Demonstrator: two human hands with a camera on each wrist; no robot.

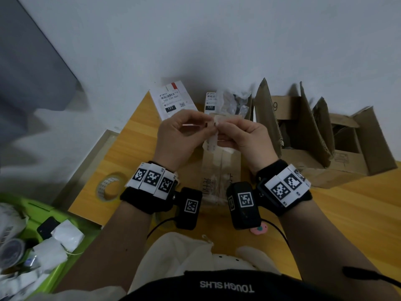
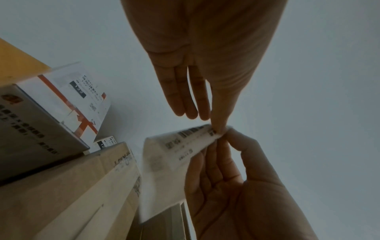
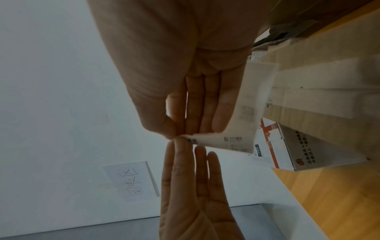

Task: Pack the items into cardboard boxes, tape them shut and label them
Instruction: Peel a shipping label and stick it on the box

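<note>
Above taped cardboard box (image 1: pixel 221 170) on desk (image 1: pixel 134 135), both hands pinching one corner of label (image 2: pixel 174 155): left hand (image 1: pixel 175 135) and right hand (image 1: pixel 243 135) with thumb and forefinger closing on it, other fingers staying straight.

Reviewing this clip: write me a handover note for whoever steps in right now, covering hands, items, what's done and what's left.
Left hand: pinches a corner of the shipping label.
Right hand: pinches the same corner; they seem to be peeling the backing off.
Taped box: on the table under the hands, tape along its top seam, no label visible.
Two labelled boxes: at the table's far edge.
Open cardboard boxes: to the right, flaps up.
Tape roll: on the table, left.
Done: two boxes labelled, one taped.
Left: stick this label on, probably on the taped box; deal with the open boxes.
</note>
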